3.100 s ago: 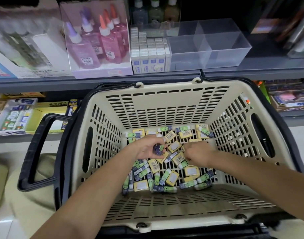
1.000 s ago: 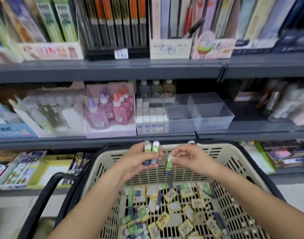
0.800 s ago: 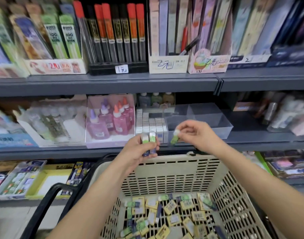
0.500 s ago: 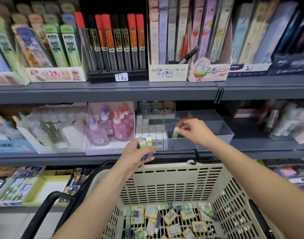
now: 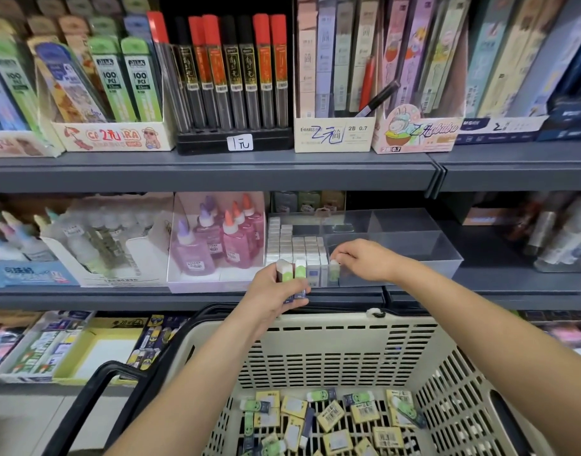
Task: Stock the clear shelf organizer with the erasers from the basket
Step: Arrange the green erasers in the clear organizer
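Now the right hand (image 5: 365, 260) pinches one green eraser (image 5: 334, 273) in the clear organizer (image 5: 414, 258), twelve o'clock from the basket (image 5: 332, 340). The left hand (image 5: 276, 291) grips two erasers (image 5: 290, 271), lower halves hidden. The loose pile (image 5: 328, 416) is cut off at six.

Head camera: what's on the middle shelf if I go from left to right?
First clear glue bottles → pink glue bottles → white erasers → green eraser pinched by the right hand → empty part of the clear organizer.
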{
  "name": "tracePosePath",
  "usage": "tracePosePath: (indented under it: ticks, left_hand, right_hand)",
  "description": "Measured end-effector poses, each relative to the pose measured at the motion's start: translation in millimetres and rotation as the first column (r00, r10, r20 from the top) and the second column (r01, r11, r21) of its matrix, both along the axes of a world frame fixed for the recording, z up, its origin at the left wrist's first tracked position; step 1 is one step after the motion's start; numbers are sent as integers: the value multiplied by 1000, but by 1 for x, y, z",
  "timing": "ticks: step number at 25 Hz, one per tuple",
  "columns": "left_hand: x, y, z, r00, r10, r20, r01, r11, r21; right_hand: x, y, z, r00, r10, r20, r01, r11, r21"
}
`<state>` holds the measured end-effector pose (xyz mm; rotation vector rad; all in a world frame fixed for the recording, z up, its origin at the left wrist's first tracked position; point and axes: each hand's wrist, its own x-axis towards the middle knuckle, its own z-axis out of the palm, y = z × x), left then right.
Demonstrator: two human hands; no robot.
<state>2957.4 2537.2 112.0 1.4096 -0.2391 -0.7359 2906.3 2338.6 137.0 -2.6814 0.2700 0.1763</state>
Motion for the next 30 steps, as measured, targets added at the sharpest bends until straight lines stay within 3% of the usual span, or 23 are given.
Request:
tracePosePath:
  ticks: [2, 4, 9, 13, 17, 22, 25, 27, 30]
  left_hand:
    - [-2, -3, 0, 1000, -1, -6, 1, 1000, -6]
    - [-4, -8, 0, 1000, -10, -2, 10, 1000, -3]
    - [-16, -23, -3, 997, -76, 8, 76, 997, -10]
    - [-13, -22, -2, 999, 18, 42, -17, 1000, -9]
    - [-6, -15, 2, 993, 42, 110, -49, 997, 56]
    - [-1, -7, 6, 997, 60, -55, -59, 998, 22]
    - [2, -6, 5, 994, 49, -97, -49, 999, -4]
    - [1, -7, 3, 999, 31, -44, -31, 999, 15]
    - [0, -5, -1, 1000, -10, 7, 10, 1000, -1]
  right_hand:
    - [-5, 4, 3, 983, -46, 178, 49, 999, -11]
    - [-13, 15, 7, 927, -147, 345, 107, 986, 131]
    - [-26, 26, 14, 970, -139, 199, 54, 922, 383]
    - [-17, -1, 30, 901, -356, 248, 144, 785, 602]
    - [5, -8, 23, 871, -413, 264, 281, 862, 422]
    - [17, -14, 24, 899, -356, 257, 289, 920, 263]
    - [16, -11, 16, 946, -266, 184, 242, 960, 142]
    - [15, -8, 5, 974, -204, 97, 191, 973, 129]
    - [16, -8, 0, 997, -73, -38, 72, 997, -31]
